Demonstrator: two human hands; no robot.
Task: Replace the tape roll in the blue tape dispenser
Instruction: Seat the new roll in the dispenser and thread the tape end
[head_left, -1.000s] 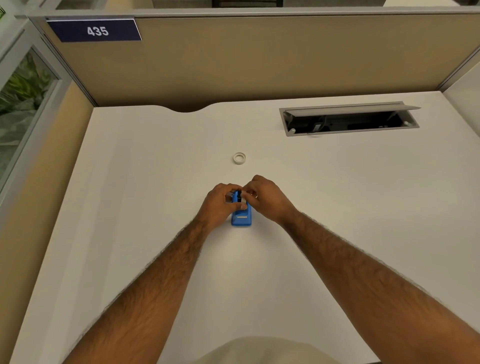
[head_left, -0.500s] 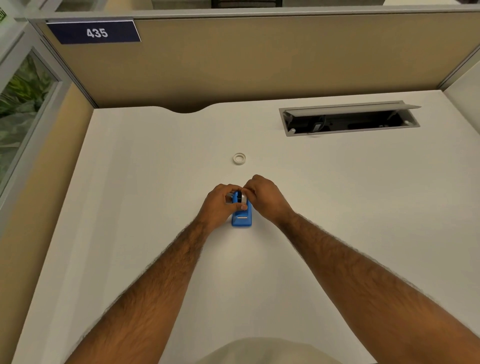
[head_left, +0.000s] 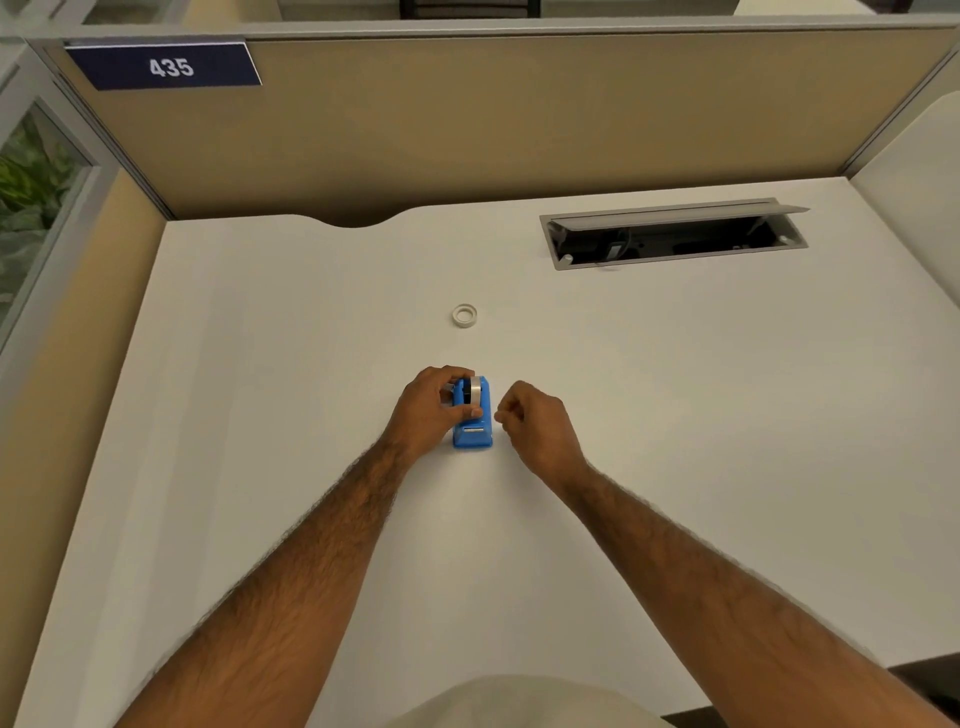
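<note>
Blue tape dispenser (head_left: 471, 418) sits on the white surface (head_left: 675, 415), mid-frame, just ahead of the person. A tape roll (head_left: 471, 391) is seated in its cradle, standing on edge, black core side showing. Left hand (head_left: 428, 410) wraps the dispenser's left side, thumb across the front by the cutter, fingers (head_left: 451, 375) curled over the top rear; it holds the body steady. Right hand (head_left: 535, 423) is just beside the dispenser on the right, not touching it, fingers pinched narrow; whether a tape end sits between them cannot be told. A second tape ring (head_left: 464, 315) lies flat farther back on the surface, well apart from both hands.

Handling, as a judgement: the dispenser looks like a small, light, rigid plastic piece that could slide on the smooth surface, so bracing it by the side walls makes sense. The roll is light and stiff and best taken by its flat faces or rim; its outer wrap is sticky.

Versus one second ago: the right hand was on top of the dispenser with the left; now it is off to the right and the roll is exposed. The dispenser and the spare ring have not moved.
</note>
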